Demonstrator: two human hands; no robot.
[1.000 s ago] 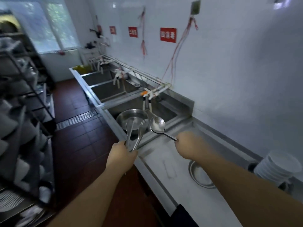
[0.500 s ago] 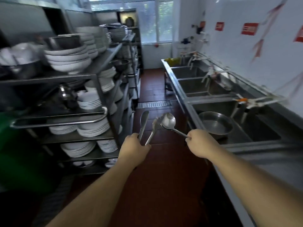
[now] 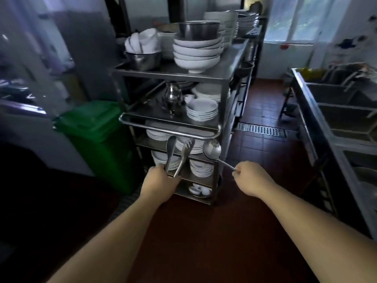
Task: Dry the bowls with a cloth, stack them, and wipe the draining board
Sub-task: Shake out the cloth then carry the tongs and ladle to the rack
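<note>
The person faces a steel shelving rack (image 3: 179, 72) with both arms stretched out. The left hand (image 3: 161, 178) has its grip curled round the handles of a pair of metal tongs (image 3: 177, 154), whose tips point up. The right hand (image 3: 248, 176) pinches the thin handle of a metal ladle (image 3: 212, 149), its bowl held just beside the tongs. White bowls (image 3: 196, 51) stand stacked on the rack's top shelf, with plates on the shelves below. No cloth is in view, and neither hand touches a bowl. The sink counter (image 3: 318, 127) runs along the right edge, its draining board out of view, so drying, stacking and wiping look not yet begun or set aside; the utensils probably need putting away first. Half a second earlier the rack stood to the left and the sinks filled the right side; now the rack sits straight ahead, with both grips unchanged.
</note>
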